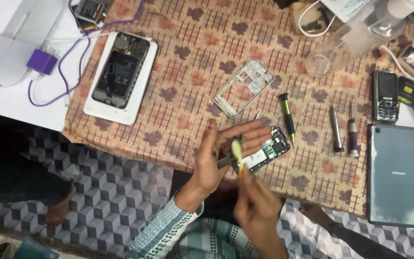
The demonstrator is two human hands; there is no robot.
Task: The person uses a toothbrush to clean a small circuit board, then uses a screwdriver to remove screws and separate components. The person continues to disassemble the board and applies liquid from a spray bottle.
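Note:
My left hand is raised over the table's near edge, palm up, cradling a bare phone circuit board with a dark frame and a white patch. My right hand is below it, fingers closed on a thin yellow-handled tool whose tip meets the board near my left fingers. Just behind the hands lies a white phone mid-frame and a black screwdriver with green bands.
An opened device in a white tray lies at the left on the leaf-patterned cloth. Two more screwdrivers, a black keypad phone and a grey tablet sit right. Purple charger with cable far left; clear bottle top right.

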